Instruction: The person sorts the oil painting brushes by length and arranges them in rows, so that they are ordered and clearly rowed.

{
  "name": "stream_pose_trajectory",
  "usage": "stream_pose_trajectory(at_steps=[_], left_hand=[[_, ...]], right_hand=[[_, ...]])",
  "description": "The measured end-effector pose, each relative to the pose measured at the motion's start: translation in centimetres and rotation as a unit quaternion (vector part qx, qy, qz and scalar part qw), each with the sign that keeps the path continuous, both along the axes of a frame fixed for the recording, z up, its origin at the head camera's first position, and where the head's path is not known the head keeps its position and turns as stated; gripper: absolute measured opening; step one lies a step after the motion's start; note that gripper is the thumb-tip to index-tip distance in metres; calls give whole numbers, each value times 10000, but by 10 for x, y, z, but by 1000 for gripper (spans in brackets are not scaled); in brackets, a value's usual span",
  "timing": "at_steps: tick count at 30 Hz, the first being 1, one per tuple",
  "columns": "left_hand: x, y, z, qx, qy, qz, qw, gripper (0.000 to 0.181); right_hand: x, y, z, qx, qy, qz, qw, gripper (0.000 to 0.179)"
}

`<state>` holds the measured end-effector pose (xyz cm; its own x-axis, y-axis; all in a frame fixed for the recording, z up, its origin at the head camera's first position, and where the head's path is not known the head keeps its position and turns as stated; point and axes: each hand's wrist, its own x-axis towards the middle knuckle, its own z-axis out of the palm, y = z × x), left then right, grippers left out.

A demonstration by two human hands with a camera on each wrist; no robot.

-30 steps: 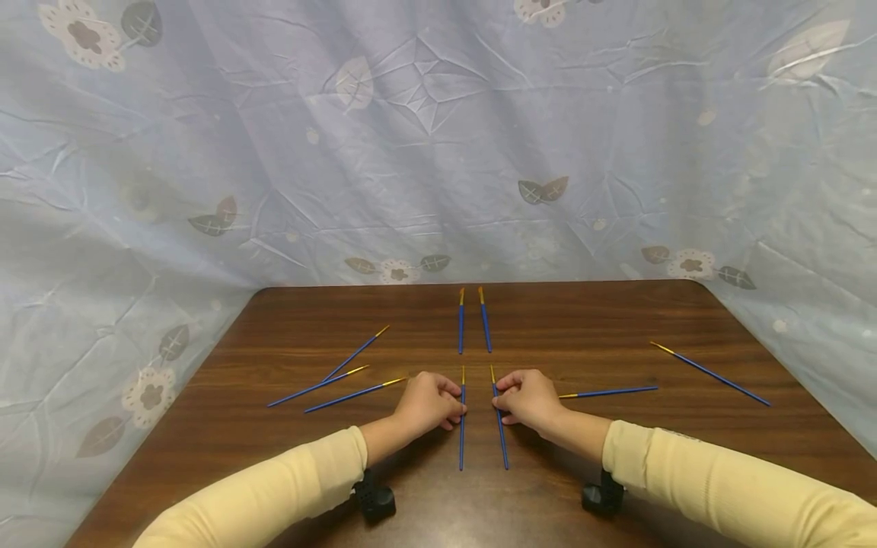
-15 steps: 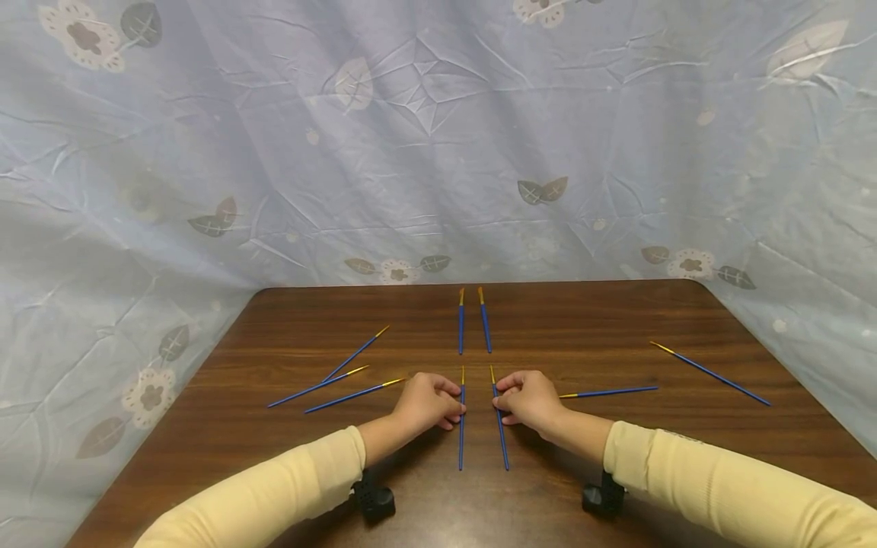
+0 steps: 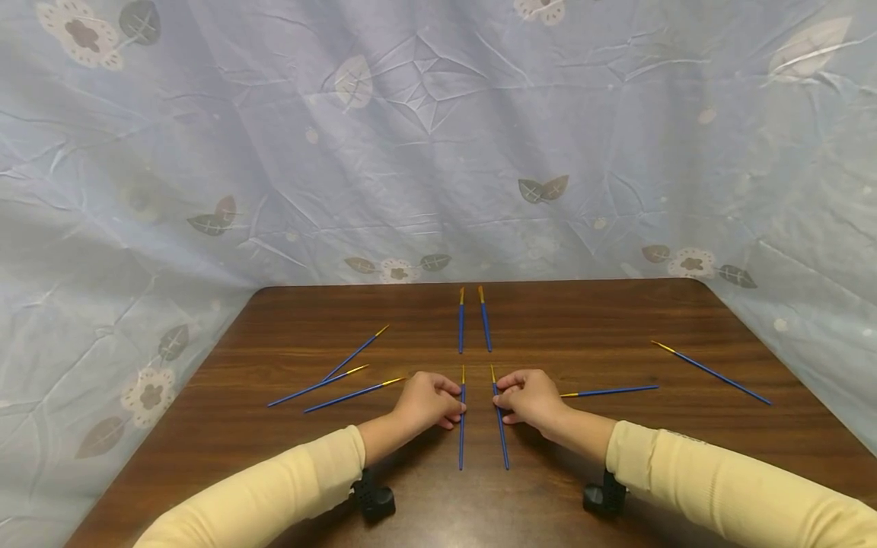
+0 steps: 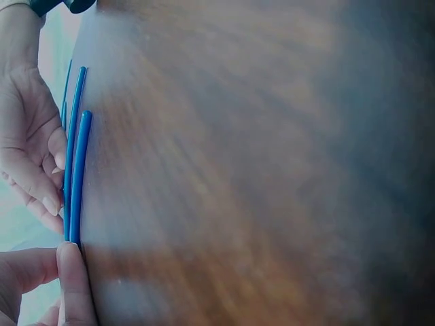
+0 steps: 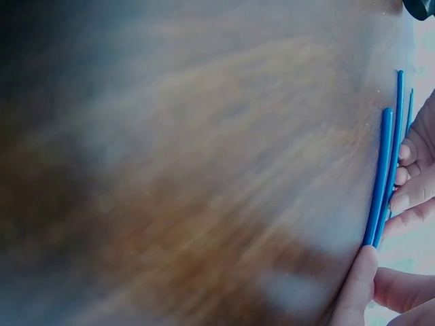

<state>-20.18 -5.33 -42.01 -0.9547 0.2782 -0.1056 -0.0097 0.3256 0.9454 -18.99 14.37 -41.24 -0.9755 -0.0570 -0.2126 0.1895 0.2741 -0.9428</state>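
Near the middle of the table my left hand (image 3: 426, 399) pinches a thin blue paintbrush (image 3: 462, 441) between thumb and fingers. The brush lies flat, its yellow end pointing away from me. A short gap to the right, my right hand (image 3: 530, 398) pinches a similar paintbrush (image 3: 503, 445), slightly slanted. In the left wrist view, the left thumb lies against the blue handle (image 4: 81, 163). The right wrist view has the right thumb at its own handle (image 5: 380, 170). Beyond both hands, two thicker paintbrushes, a left one (image 3: 461, 327) and a right one (image 3: 486, 327), lie side by side.
Three paintbrushes lie at the left, among them a crossing brush (image 3: 356, 354) and a nearer brush (image 3: 352, 396). At the right lie a sideways brush (image 3: 617, 391) and a slanted brush (image 3: 715, 374). A patterned curtain (image 3: 438, 190) hangs behind the brown table (image 3: 582, 320).
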Motion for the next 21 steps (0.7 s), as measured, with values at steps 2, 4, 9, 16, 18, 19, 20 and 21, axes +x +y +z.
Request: stream_pose_trajectory(at_steps=[2,4,9,16,18,19,20,21], left_hand=[[0,0,0,19,-31,11,10000,23],[-1,0,0,41,-43,18,10000,23],[-1,-2,0,113,-146,40,9998,23],[-1,-6,7,237,-358,-124,9990,25],[-1,-8,8,301,-417,-209,9985,26],[-1,-10,8,326,-452,-243,9982,26],[-1,-11,9,341,-439,-294,9980,27],[-1,-13,10,373,-464,-337,9977,27]], right_hand=[[0,0,1,-17,-5,-12,10000,22],[0,0,1,-41,-20,1,10000,22],[1,2,4,-120,-58,88,9999,21],[0,9,7,-143,-160,314,9993,22],[0,12,8,-85,-156,371,9992,22],[1,13,8,-55,-132,412,9990,23],[1,14,8,-12,-97,463,9989,23],[1,14,9,29,-56,495,9988,23]])
